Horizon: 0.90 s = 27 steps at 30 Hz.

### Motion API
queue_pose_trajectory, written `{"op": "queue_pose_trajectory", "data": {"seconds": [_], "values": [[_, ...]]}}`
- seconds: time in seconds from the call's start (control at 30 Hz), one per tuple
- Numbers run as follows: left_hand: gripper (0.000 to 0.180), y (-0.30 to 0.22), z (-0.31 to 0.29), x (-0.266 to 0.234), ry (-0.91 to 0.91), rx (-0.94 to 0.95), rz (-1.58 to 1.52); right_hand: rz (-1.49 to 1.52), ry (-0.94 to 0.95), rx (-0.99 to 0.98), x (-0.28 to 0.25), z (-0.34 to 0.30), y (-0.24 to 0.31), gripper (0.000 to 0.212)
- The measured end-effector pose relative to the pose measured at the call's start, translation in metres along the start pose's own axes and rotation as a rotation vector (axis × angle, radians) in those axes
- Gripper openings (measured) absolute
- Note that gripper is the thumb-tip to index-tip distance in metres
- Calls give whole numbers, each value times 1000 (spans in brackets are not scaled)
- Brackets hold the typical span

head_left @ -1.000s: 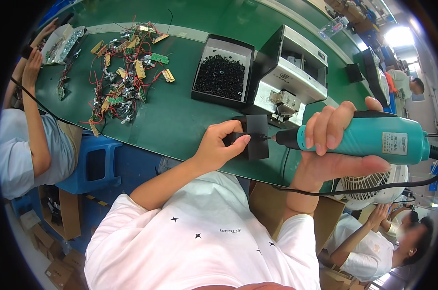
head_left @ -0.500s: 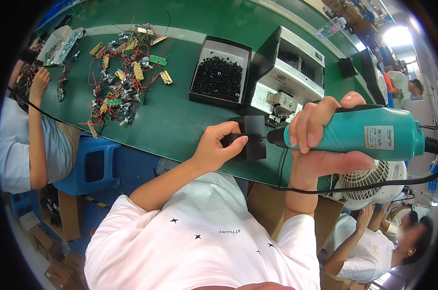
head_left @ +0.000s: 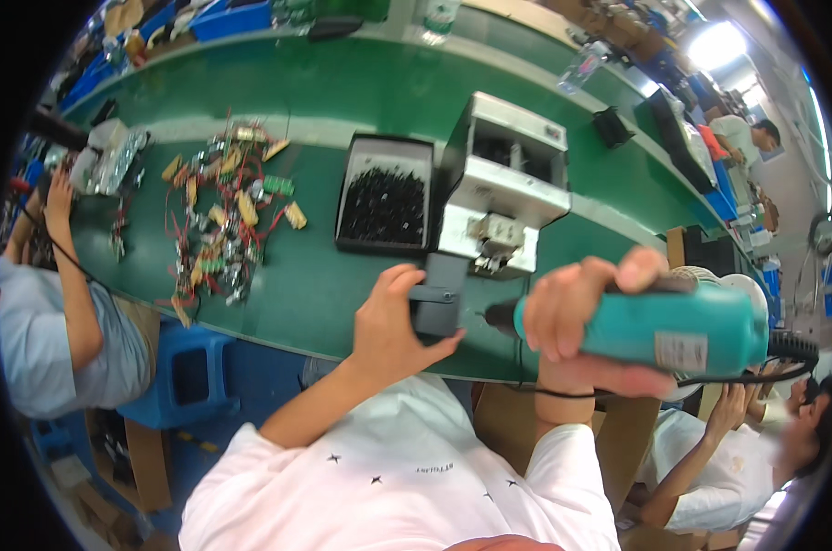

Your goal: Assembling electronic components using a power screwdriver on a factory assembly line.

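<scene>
My left hand [head_left: 387,323] grips a dark grey plastic part [head_left: 441,296], a boxy block with a bar across it, between fingers and thumb at the near edge of the bench. A small round screw head [head_left: 447,297] shows on the bar. My right hand [head_left: 572,317] is wrapped round a teal electric screwdriver [head_left: 710,332], which lies sideways with its black nose pointing left. That tip stands a short way to the right of the plastic part, apart from it. The right hand is slightly blurred.
Beyond my hands stand a black box of small black screws [head_left: 386,207] and a metal machine [head_left: 503,184]. A heap of wired circuit boards [head_left: 228,216] lies to the left. A black cable [head_left: 581,395] runs below the screwdriver. A co-worker [head_left: 67,321] sits at the far left.
The screwdriver's tip has drawn back to the right, off the plastic part. My left hand has turned the part and shifted it slightly left. The whole view has tilted.
</scene>
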<state>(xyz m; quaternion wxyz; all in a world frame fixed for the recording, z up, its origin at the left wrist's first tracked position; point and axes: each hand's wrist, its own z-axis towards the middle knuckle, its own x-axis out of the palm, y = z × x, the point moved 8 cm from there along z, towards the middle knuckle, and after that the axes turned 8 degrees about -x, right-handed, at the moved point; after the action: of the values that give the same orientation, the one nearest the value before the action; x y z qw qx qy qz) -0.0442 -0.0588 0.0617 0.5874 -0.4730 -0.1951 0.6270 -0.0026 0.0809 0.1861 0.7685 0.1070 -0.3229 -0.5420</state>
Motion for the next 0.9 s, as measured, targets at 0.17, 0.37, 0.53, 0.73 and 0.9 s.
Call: {"op": "queue_pose_trajectory", "data": {"seconds": [0.17,0.37,0.53,0.73,0.9], "values": [[35,30,34,-73,-96,-205,-153,-54,-133,-112,-53,-15,51,76],[27,123,220,-107,-112,-132,210,-189,-95,87,-104,-20,45,70],[28,218,300,-68,90,-417,287,-58,-285,289,-182,-6,18,57],[28,238,331,-78,9,-64,749,-1301,-288,466,-390,19,-74,56],[31,32,220,-59,373,-4,178,-2010,-342,-143,-517,37,-40,57]]}}
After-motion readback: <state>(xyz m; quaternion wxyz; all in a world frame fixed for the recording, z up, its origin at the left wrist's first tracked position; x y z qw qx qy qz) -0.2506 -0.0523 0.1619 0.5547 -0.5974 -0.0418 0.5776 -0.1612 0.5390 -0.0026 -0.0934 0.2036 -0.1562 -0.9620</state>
